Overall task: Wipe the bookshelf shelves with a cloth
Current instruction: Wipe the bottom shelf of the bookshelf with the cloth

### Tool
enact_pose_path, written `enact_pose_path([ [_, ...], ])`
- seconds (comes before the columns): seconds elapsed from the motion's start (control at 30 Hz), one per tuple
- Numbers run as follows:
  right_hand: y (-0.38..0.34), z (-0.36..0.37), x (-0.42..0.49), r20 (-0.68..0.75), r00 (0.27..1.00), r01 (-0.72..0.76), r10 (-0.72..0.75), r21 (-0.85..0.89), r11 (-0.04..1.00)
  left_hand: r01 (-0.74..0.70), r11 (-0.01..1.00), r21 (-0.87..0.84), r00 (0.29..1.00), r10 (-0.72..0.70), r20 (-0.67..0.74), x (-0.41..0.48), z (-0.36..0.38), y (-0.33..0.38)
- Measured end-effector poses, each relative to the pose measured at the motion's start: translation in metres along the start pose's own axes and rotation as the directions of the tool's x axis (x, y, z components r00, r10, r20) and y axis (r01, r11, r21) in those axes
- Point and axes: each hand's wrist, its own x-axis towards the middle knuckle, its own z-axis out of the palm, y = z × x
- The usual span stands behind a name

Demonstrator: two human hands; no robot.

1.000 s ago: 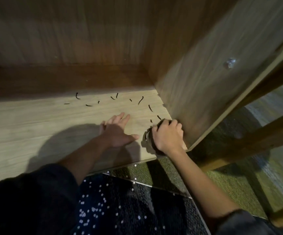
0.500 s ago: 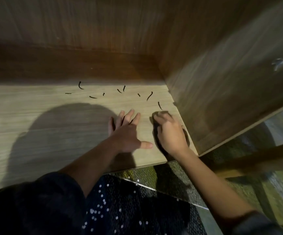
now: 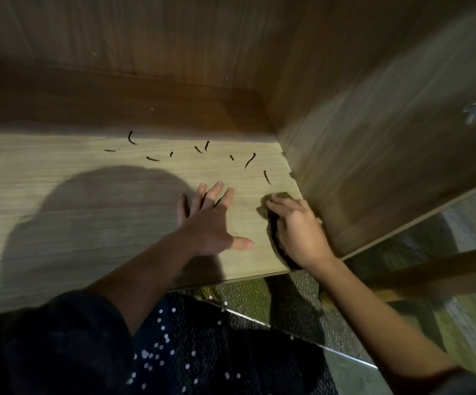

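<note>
- The cloth lies bunched on the shelf, right against the foot of the side panel and close to that panel's front edge
- The right hand covers it, fingers curled over the wad and pressing it down; only an olive edge shows past the fingertips
- The left hand lies flat and spread on the shelf a little out from the side panel, holding nothing
- Small dark curved bits are scattered towards the side panel's back end and outward from it
- The step in hand looks like a stroke along the side panel; it wants steady downward pressure, with the cloth's edge tight to the panel so the seam gets cleaned
- The bits are better gathered ahead of the wad than flicked about
- The bracing hand is best lifted before the cloth sweeps outward from the panel
</note>
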Motion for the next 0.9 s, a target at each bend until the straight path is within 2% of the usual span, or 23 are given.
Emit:
enact_pose_path([
  [0.07,0.004,-0.001,0.024,-0.018,0.994,-0.108,0.107,-0.033,0.994,0.001,1.000,-0.007,1.000,-0.001,0.001,-0.001,0.000,0.000],
  [0.13,-0.010,0.001,0.035,-0.059,0.987,-0.151,0.149,-0.020,0.988,0.003,1.000,-0.001,1.000,-0.003,-0.004,-0.001,0.000,0.000],
  [0.3,-0.022,0.009,-0.002,0.013,1.000,-0.003,0.003,-0.019,1.000,-0.002,1.000,0.023,1.000,0.003,-0.006,0.000,0.000,-0.001],
  [0.4,-0.010,0.002,0.025,-0.040,0.992,-0.122,0.119,-0.081,0.989,-0.005,1.000,0.021,1.000,0.005,-0.008,0.001,0.002,-0.001],
  [0.5,-0.013,0.003,0.063,-0.056,0.972,-0.231,0.228,-0.050,0.972,0.002,0.999,0.033,1.000,-0.002,-0.004,0.001,0.001,-0.001],
  [0.57,-0.015,0.006,0.065,-0.065,0.977,-0.202,0.201,-0.015,0.979,-0.005,1.000,0.025,1.000,0.005,-0.003,0.001,0.000,0.000],
  [0.73,-0.010,0.005,0.019,-0.043,0.999,-0.013,0.012,-0.004,1.000,-0.004,1.000,0.031,1.000,0.004,0.001,0.001,0.001,-0.001],
  [0.8,-0.005,0.003,0.037,-0.031,0.999,-0.035,0.034,-0.031,0.999,0.002,1.000,0.028,1.000,-0.002,0.019,0.000,-0.002,0.001],
  [0.9,-0.002,0.006,0.085,-0.047,0.985,-0.167,0.166,-0.015,0.986,0.011,0.998,0.057,0.999,-0.013,0.039,-0.001,-0.011,0.003],
])
